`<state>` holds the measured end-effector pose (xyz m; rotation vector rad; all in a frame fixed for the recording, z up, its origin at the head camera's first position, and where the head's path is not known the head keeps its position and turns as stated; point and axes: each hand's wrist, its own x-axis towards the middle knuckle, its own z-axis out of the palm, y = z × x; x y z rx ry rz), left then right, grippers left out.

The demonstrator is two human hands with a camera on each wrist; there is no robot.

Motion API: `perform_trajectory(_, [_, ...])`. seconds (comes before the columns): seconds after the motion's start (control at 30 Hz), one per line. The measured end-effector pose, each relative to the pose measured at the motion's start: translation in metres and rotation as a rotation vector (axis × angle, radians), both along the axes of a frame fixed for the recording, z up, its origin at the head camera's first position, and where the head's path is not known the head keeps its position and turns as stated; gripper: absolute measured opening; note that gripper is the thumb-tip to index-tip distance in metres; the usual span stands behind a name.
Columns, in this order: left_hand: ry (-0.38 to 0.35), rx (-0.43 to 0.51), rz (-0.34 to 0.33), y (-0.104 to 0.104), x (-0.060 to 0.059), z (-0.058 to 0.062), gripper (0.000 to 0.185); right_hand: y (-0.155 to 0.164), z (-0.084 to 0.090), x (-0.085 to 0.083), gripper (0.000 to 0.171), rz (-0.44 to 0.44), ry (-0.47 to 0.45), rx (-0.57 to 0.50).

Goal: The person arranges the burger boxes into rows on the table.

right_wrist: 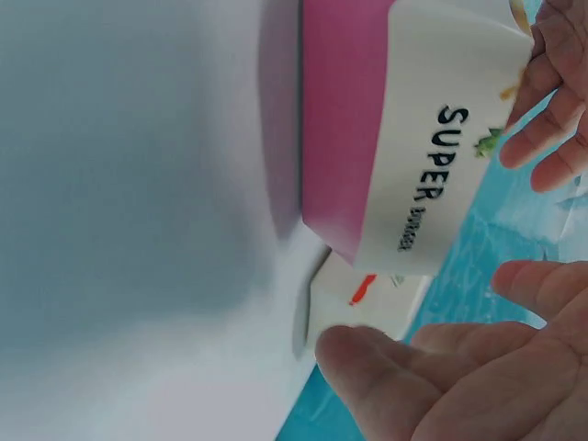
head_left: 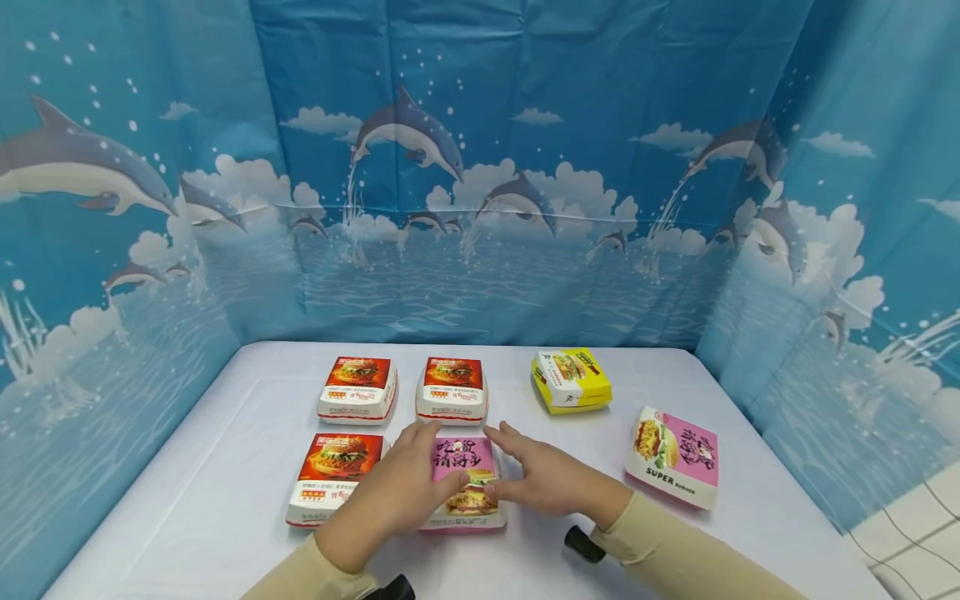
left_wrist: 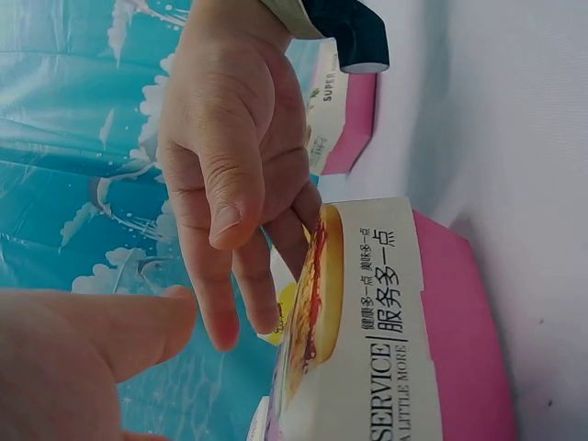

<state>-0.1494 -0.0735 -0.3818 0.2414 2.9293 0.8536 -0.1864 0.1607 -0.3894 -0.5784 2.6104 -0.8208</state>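
Observation:
A pink burger box [head_left: 467, 485] lies on the white table [head_left: 225, 467] near the front edge, between my two hands. My left hand [head_left: 405, 487] lies against its left side, thumb on the lid and fingers stretched forward. My right hand [head_left: 543, 475] touches its right side the same way, fingers straight. The left wrist view shows the box's white side wall [left_wrist: 395, 312] with the right hand's fingers [left_wrist: 230, 184] reaching down to its lid edge. The right wrist view shows the box [right_wrist: 432, 156] with the left hand's fingertips [right_wrist: 551, 92] on its far edge.
Three red and white burger boxes stand left and behind: one [head_left: 335, 477] just beside my left hand, two [head_left: 357, 389] [head_left: 452, 389] in the back row. A yellow box [head_left: 572, 380] is back right, a second pink box [head_left: 673, 456] at the right. Blue dolphin curtains wall three sides.

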Motion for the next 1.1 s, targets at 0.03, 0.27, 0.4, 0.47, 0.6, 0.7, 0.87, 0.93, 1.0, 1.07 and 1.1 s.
perform_trajectory(0.03, [0.004, -0.002, -0.005, 0.000, 0.000, 0.001, 0.094, 0.001, 0.001, 0.000, 0.087, -0.003, 0.008, 0.003])
perform_trajectory(0.27, [0.073, -0.081, -0.081, 0.001, -0.009, 0.004, 0.093, 0.008, 0.007, -0.003, 0.086, -0.024, 0.094, 0.044])
perform_trajectory(0.4, [0.099, -0.134, -0.114, 0.004, -0.017, 0.007, 0.094, 0.015, 0.010, -0.004, 0.084, -0.035, 0.180, 0.098])
perform_trajectory(0.47, [0.095, -0.153, -0.121, 0.005, -0.020, 0.010, 0.094, 0.018, 0.011, -0.005, 0.083, -0.042, 0.215, 0.123])
perform_trajectory(0.6, [0.083, -0.179, -0.138, 0.008, -0.025, 0.017, 0.094, 0.025, 0.013, -0.009, 0.086, -0.062, 0.249, 0.171])
perform_trajectory(0.7, [0.081, -0.197, -0.159, 0.011, -0.028, 0.020, 0.093, 0.029, 0.014, -0.012, 0.089, -0.073, 0.259, 0.211])
perform_trajectory(0.87, [0.070, -0.239, -0.176, 0.016, -0.034, 0.025, 0.094, 0.035, 0.020, -0.016, 0.092, -0.077, 0.286, 0.244])
perform_trajectory(0.93, [0.064, -0.260, -0.180, 0.019, -0.037, 0.028, 0.095, 0.037, 0.023, -0.017, 0.092, -0.078, 0.296, 0.259])
perform_trajectory(1.0, [0.065, -0.277, -0.187, 0.021, -0.040, 0.031, 0.096, 0.041, 0.026, -0.018, 0.093, -0.076, 0.306, 0.275])
perform_trajectory(1.07, [0.076, -0.297, -0.197, 0.024, -0.043, 0.034, 0.096, 0.044, 0.029, -0.020, 0.093, -0.074, 0.316, 0.292])
perform_trajectory(1.1, [0.083, -0.309, -0.202, 0.026, -0.044, 0.035, 0.097, 0.046, 0.031, -0.022, 0.093, -0.071, 0.322, 0.295])
